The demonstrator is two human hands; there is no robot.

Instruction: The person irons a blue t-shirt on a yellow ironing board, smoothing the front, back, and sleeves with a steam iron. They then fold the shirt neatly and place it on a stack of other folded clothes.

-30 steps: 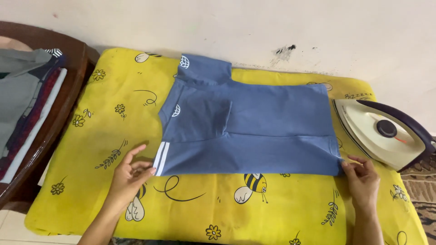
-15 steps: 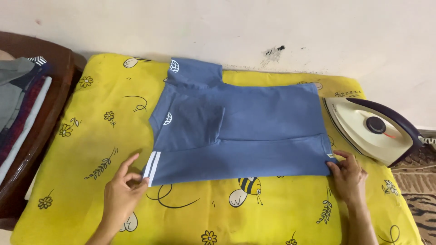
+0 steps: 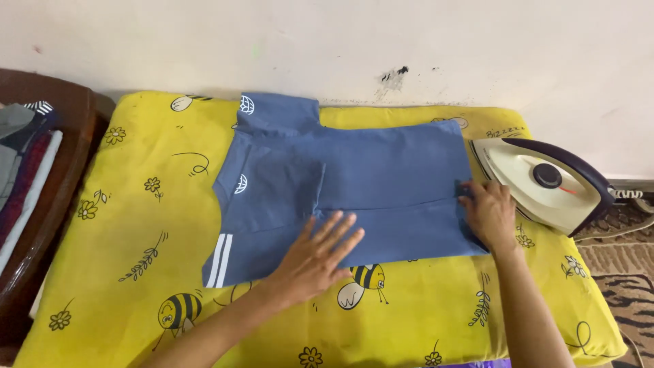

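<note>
- Left hand [image 3: 319, 255] lies flat with fingers spread on the near part of the folded blue shirt [image 3: 354, 187], palm pressing the cloth down close to its front edge.
- Right hand [image 3: 488, 215] rests at the shirt's right-hand edge, fingers curled and nipping the blue fabric there.
- Shirt lies across the yellow bee-print padded cover [image 3: 136, 225], sleeve with white stripes [image 3: 219, 260] at my left, collar end toward the wall [image 3: 340, 41].
- White-and-purple iron [image 3: 545, 184] sits on its side just beside my right hand, untouched.
- Stacked clothes [image 3: 24, 163] rest in a dark wooden chair [image 3: 61, 191] at far left.
- Step in hand, as I judge it: smoothing and squaring the fold; next calls for keeping the edge taut and the palm flat so no crease sets.
</note>
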